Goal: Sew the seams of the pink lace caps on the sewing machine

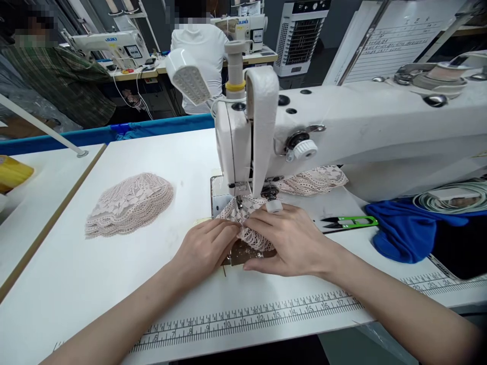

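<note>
A pale pink lace piece [255, 238] lies under the needle area of a white sewing machine [262, 126]. My left hand [207, 242] pinches the lace's near left edge, its fingers bent together. My right hand [289, 238] rests on the lace from the right, fingers pressed down on it and thumb stretched out over the table. The fingertips of both hands nearly meet just in front of the presser foot [239, 202]. A stack of lace pieces [129, 205] lies to the left, and more lace [314, 180] sits behind the needle, under the machine arm.
Green thread snips [355, 221], a blue cloth [403, 233], a phone [462, 253] and a coiled pale cord [452, 196] lie on the right. A printed ruler [243, 319] runs along the table's front edge. Two people sit at other machines beyond the blue-edged table.
</note>
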### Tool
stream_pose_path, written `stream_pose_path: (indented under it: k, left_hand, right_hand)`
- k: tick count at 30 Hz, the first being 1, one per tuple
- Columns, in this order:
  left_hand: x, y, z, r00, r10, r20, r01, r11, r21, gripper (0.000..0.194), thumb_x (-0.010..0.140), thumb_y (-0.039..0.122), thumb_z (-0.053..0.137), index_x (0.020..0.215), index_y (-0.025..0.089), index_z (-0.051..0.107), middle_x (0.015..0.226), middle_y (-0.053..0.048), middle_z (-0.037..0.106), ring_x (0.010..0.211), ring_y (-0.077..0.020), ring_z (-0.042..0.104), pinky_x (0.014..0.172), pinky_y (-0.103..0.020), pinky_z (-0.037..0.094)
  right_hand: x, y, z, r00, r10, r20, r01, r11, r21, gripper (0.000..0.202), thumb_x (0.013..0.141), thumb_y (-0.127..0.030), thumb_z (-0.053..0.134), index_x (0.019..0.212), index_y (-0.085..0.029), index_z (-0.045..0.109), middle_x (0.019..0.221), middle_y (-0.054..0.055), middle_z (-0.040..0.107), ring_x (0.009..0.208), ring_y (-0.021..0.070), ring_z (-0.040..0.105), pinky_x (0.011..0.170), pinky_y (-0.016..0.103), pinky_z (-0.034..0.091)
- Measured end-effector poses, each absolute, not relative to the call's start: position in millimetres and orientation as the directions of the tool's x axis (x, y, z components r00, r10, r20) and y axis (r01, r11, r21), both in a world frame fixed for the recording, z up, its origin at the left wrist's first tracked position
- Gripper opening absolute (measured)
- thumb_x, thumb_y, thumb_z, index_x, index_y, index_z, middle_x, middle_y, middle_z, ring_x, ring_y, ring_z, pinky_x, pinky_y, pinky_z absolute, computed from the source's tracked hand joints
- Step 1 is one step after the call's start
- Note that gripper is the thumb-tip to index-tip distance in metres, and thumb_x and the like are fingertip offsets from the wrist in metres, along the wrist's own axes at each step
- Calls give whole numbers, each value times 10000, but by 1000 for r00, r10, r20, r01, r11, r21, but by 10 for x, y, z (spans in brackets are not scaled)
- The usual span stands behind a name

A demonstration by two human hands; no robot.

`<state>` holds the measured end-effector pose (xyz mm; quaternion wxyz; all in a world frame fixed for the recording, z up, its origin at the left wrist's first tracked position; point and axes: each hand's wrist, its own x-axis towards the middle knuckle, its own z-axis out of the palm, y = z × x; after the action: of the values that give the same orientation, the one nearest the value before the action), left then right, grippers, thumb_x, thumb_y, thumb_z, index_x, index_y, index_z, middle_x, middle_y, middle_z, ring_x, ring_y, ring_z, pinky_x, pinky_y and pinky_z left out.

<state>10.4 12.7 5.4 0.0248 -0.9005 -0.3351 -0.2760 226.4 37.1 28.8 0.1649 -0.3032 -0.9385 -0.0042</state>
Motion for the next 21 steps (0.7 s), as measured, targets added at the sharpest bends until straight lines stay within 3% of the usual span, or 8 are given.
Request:
stream_pose_path:
  k: [3,6,12,21]
  left_hand:
    - [126,112,63,624,597,505,630,-766,127,144,939,175,489,1040,140,587,1039,-89,724,893,-172,683,749,-309,578]
    - [135,92,69,666,581,468,660,-752,-5,301,909,261,547,1163,104,580,1144,-124,697,995,-245,661,755,-369,573]
    - [112,97,46,748,474,465,616,-756,-220,263,916,83,479,1128,89,634,1123,-93,712,1072,-236,653,816,-348,554]
    - [88,120,8,728,507,462,626,-766,-146,283,938,113,465,1167,101,631,1165,-99,691,1107,-227,648,987,-419,502]
  right_hand:
    - [2252,356,228,-762,552,338,584,812,-9,211,911,-299,544,903,-139,680,918,76,706,738,170,603,608,295,380]
    - [2244,334,167,-776,484,404,538,843,23,251,859,-45,453,842,-139,686,886,68,716,804,173,620,646,291,418]
    - [2249,313,163,-795,442,416,479,878,-17,294,831,-32,422,828,-129,699,826,76,720,778,184,637,691,323,496]
    - [2244,336,161,-783,450,429,492,871,-16,295,790,-3,421,800,-125,690,810,73,722,753,182,651,649,308,503]
